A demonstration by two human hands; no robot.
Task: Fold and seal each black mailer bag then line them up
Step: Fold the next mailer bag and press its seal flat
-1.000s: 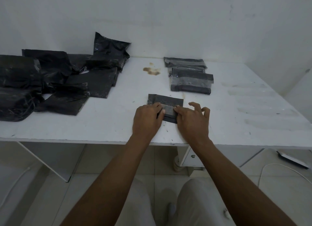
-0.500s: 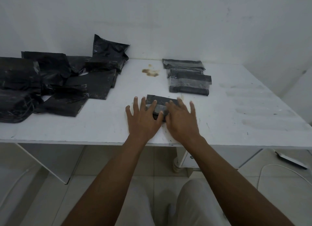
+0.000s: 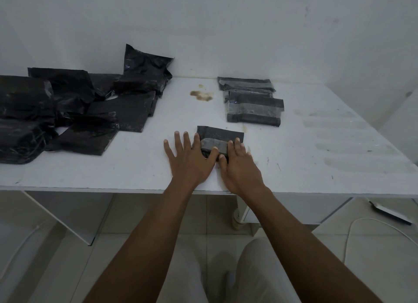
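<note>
**Both hands flat on a folded black mailer bag near the bench's front edge**

Head view: You are looking down along your two bare forearms at a white bench (image 3: 294, 162) set against a white wall.

Your left hand (image 3: 190, 160) lies flat with its fingers straight and spread wide. Its thumb side rests on the left end of a small folded mailer bag (image 3: 220, 134), and its outer fingers lie on the bare bench beside the bag. Your right hand (image 3: 239, 167) is also flat, fingers straight and close together, pressing on the bag's right end. The two thumbs nearly meet at the bag's near edge. Between the hands a grey flap (image 3: 214, 144) runs across the bag. The bag sits near the middle of the front edge, a little back from it.

Toward the back edge, right of centre, the sealed bags (image 3: 254, 110) lie one behind another in a row running toward the wall, each crossed by a greyish band. A brown stain (image 3: 201, 96) marks the bench just left of that row.

A heap of unfolded bags (image 3: 90, 103) overlaps along the left edge and back left corner, with one leaning against the wall.

Below the bench, a white cable (image 3: 352, 230) curls on the pale tiled floor at the right.
</note>
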